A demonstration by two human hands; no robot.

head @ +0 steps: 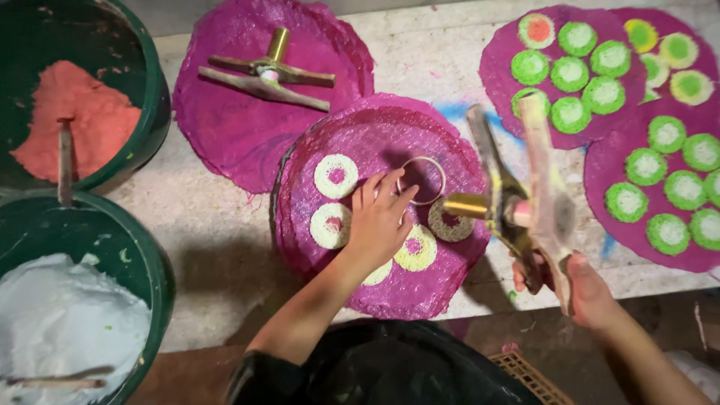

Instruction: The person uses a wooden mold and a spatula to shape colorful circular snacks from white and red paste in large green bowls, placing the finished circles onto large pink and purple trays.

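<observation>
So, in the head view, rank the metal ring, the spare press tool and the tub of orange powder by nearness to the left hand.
1. Metal ring: at the left hand's fingertips.
2. Spare press tool: up-left, on another purple mat.
3. Tub of orange powder: far left.

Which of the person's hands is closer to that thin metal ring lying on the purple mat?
Left. The left hand has its fingertips right at the metal ring on the purple mat; the right hand is off the mat, gripping a wooden-handled press.
</observation>
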